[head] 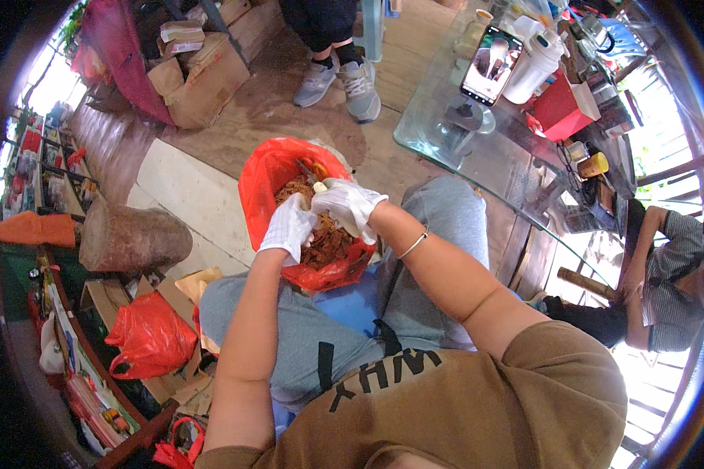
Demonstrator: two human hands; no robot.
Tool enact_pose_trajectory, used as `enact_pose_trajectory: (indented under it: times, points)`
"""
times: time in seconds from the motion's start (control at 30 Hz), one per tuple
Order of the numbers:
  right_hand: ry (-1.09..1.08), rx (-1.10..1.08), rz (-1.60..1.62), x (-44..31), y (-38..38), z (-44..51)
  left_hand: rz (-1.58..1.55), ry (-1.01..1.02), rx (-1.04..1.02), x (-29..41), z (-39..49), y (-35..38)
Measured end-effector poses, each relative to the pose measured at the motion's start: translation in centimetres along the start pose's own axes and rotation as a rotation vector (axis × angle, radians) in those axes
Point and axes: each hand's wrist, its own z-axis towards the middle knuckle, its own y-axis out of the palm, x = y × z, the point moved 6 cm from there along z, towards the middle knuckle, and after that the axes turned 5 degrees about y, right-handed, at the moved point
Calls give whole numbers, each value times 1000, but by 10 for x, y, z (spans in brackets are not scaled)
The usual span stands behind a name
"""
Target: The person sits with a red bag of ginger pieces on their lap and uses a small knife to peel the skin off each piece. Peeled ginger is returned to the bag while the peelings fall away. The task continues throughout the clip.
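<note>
Both of my hands wear white knit gloves and meet over a red plastic bag (264,170) standing open between my knees. Brown, dry-looking husks or flakes (331,246) fill the bag. My right hand (349,205) has its fingers curled around a small pale, cream-coloured piece (320,187) that shows at its fingertips. My left hand (287,225) is bent close against the right one, just above the flakes; whether it pinches anything is hidden by its own fingers. A patch of a blue surface (349,305) shows under the bag between my legs.
At right, a glass-topped table (422,126) carries a phone (491,65) on a stand, a white tumbler (532,70) and a red box (563,108). A log stump (135,237) and red bag (152,334) lie left. One person's shoes (358,88) are ahead; another person (674,275) sits right.
</note>
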Motion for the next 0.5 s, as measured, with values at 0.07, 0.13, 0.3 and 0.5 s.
enact_pose_trajectory:
  times: [0.07, 0.13, 0.3, 0.5]
  points:
    - [240, -41, 311, 9, -1, -4, -260, -19, 67, -3, 3, -9]
    - [335, -42, 441, 11, -1, -5, -421, -21, 130, -6, 8, -20]
    - [603, -5, 491, 27, 16, -5, -798, -57, 303, -21, 12, -38]
    - [586, -103, 647, 24, 32, -6, -794, 64, 368, -21, 11, -50]
